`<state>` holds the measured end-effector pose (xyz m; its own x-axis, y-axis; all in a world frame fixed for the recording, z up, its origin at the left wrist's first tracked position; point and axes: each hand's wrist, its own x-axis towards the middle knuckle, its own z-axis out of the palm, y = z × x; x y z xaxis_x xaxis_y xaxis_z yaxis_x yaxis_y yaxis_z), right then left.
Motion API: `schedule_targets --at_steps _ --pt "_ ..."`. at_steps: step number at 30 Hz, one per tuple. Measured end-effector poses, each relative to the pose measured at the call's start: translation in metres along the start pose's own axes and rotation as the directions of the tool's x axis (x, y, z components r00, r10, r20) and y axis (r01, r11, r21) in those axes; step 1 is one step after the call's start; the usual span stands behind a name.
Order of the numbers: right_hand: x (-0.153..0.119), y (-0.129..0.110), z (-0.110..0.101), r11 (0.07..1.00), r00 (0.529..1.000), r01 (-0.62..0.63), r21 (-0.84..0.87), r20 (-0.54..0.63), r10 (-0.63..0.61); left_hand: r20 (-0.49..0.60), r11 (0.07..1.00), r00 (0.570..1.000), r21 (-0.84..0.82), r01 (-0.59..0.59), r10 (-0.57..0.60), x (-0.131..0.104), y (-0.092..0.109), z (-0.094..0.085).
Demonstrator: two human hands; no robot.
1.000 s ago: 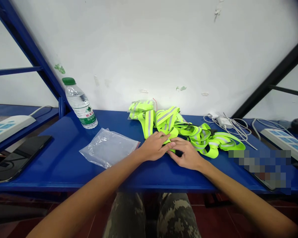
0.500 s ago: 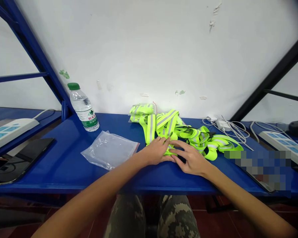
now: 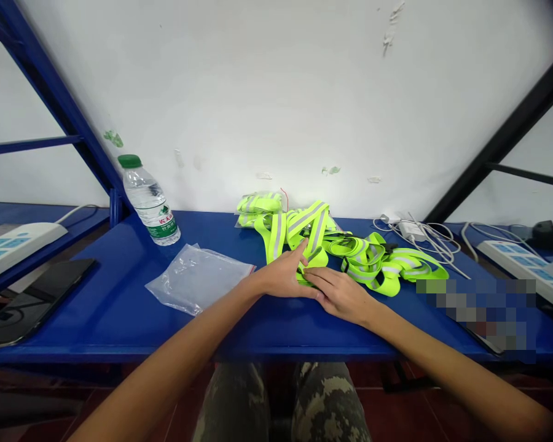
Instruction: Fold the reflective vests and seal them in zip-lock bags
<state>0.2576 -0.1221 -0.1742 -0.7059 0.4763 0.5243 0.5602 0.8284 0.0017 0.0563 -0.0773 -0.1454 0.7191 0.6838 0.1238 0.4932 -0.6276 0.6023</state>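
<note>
A neon-yellow reflective strap [image 3: 309, 220] with a grey stripe runs in loops from the back of the blue table [image 3: 276, 334] down to my hands. My left hand [image 3: 286, 274] is closed on its near end, thumb raised. Against it from the right lies my right hand [image 3: 338, 294], its fingers together over the strap's folded part, which they mostly hide. More tangled yellow straps [image 3: 368, 258] with black buckles lie beyond my right hand. Left of my left hand, a clear plastic zip bag [image 3: 198, 276] lies flat.
Bagged yellow straps [image 3: 259, 205] rest by the wall. A water bottle [image 3: 151, 202] with a green cap stands at the back left. A black phone [image 3: 41, 294] lies left; white cables [image 3: 431, 236] and a power strip [image 3: 528, 270] are at the right. A pixelated patch covers the right front.
My left thumb has lifted and that hand has turned over the strap. My right fingers have gone from spread and curved to flatter and closer together. The view has shifted slightly.
</note>
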Motion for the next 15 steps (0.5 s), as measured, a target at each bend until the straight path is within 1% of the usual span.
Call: schedule_targets --at_steps 1,3,6,8,10,12,15 --pt "0.000 0.000 0.000 1.000 1.000 -0.002 -0.006 -0.006 0.002 -0.003 1.000 1.000 0.023 -0.012 0.012 -0.001 0.001 -0.001" --pt "0.001 0.000 0.000 0.999 0.998 -0.044 0.008 -0.036 0.044 -0.030 0.993 0.998 0.108 -0.048 0.051 -0.004 0.004 -0.004" --pt "0.004 0.003 0.002 0.984 0.982 -0.160 0.075 -0.086 0.166 -0.074 0.953 0.993 0.295 -0.068 0.093 -0.007 0.007 -0.010" --pt "0.005 0.007 0.005 0.966 0.969 -0.222 0.132 -0.083 0.234 -0.076 0.923 0.990 0.377 -0.078 0.115 -0.007 0.007 -0.012" --pt "0.005 0.010 0.008 0.947 0.956 -0.265 0.184 -0.082 0.283 -0.087 0.906 0.985 0.411 -0.099 0.147 -0.005 0.004 -0.011" --pt "0.005 0.013 0.011 0.926 0.938 -0.301 0.225 -0.102 0.330 -0.121 0.899 0.978 0.425 -0.103 0.169 -0.001 0.002 -0.008" --pt "0.008 0.015 0.015 0.898 0.914 -0.349 0.270 -0.115 0.389 -0.193 0.918 0.971 0.392 -0.055 0.141 0.005 -0.002 -0.001"
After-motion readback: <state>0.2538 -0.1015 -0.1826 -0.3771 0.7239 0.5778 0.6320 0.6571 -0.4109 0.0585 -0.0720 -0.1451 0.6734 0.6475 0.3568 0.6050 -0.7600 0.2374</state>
